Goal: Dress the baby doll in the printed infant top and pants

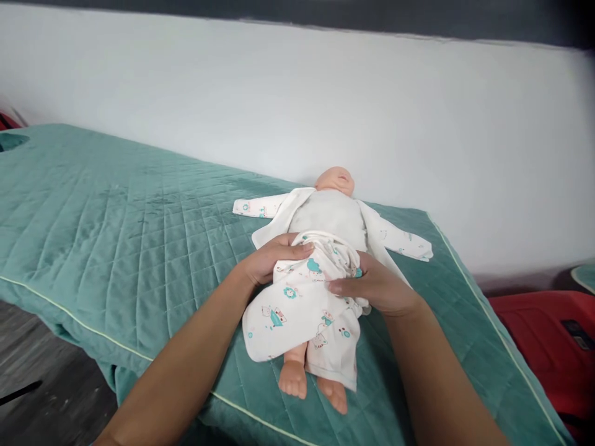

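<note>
My left hand (281, 253) is pinching the bunched waist of the printed trousers (297, 303), my right hand (379, 285) clasping cloth just across from it, and here's the doll (329, 214), on its back between and beyond them! Danger: uneven pulling could twist that waistband, the crooked leg below my left hand might snag a foot (292, 378), and the open jacket (404, 240) beyond could get trapped.

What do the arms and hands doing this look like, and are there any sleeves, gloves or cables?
They are human: an ungloved left hand and an ungloved right hand. The tapering left forearm and right forearm look bare, with no watch, bracelet or cable visible.
</note>
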A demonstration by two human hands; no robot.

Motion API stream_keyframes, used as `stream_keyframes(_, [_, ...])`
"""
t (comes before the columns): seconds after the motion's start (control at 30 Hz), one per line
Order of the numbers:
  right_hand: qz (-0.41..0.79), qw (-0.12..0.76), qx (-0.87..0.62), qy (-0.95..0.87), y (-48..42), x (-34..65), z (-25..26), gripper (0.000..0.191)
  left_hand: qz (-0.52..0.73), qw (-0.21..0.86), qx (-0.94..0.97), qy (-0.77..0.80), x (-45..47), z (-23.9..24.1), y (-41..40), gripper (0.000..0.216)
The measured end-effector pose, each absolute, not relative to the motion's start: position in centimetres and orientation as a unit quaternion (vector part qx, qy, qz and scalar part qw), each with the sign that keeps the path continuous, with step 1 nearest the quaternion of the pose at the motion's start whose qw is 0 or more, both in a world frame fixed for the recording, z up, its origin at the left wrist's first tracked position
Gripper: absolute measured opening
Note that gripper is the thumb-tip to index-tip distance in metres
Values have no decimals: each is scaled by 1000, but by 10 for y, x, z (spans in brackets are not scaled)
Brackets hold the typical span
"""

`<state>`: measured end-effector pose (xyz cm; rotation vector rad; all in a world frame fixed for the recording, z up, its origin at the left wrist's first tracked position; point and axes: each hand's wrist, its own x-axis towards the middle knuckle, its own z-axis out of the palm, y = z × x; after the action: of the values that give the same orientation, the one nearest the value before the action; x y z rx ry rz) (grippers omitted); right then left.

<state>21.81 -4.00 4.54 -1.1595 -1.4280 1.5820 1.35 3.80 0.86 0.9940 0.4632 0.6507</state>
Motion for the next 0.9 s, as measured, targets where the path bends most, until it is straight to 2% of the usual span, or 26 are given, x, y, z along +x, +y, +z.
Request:
stream_keyframes(0.3, [642, 363, -403, -542, -39, 222, 40, 46, 299, 800, 481, 198, 14, 9, 39, 45])
stream_keyframes(0.47, [610, 358, -415, -573, -38, 220, 45, 36, 304, 803, 479, 180, 8, 18, 10, 43])
stream_keyframes(0.67, [487, 234, -466, -700, -40, 211, 64, 13, 337, 815, 422, 212, -4, 33, -65, 32])
stream_keyframes(0.9, [413, 165, -474, -760, -47, 196, 69, 14, 446, 765, 310, 346, 0, 54, -148, 35])
